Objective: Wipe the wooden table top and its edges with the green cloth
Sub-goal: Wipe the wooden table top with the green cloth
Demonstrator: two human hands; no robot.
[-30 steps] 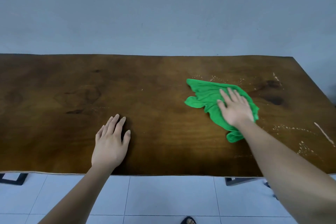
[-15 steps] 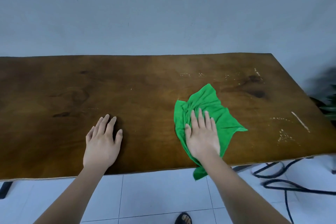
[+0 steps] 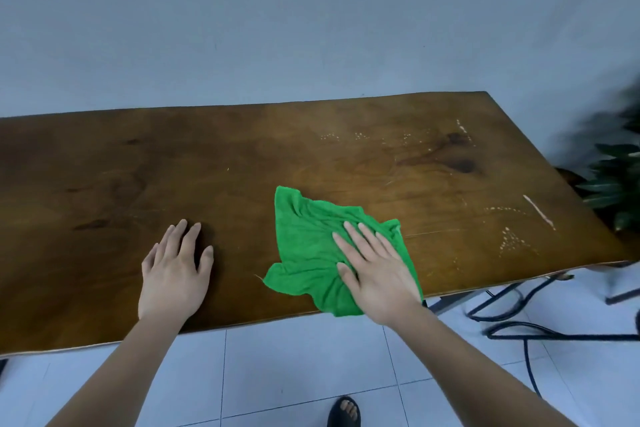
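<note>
Left hand (image 3: 173,274) is lying flat on the table (image 3: 104,184), fingers straight, holding nothing. Just right of it the green cloth (image 3: 308,239) is sitting rumpled, reaching the front edge. Right hand (image 3: 377,274) is pressing down on the cloth's right half with flat, spread fingers, not gripping it. Further right of that hand, pale specks (image 3: 512,241) are dotting the wood, and a leafy plant (image 3: 616,180) is poking in past the table's end.

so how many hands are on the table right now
2. The left hand lies flat on the bare table near the front edge; the right hand presses flat on the green cloth beside it.
</note>
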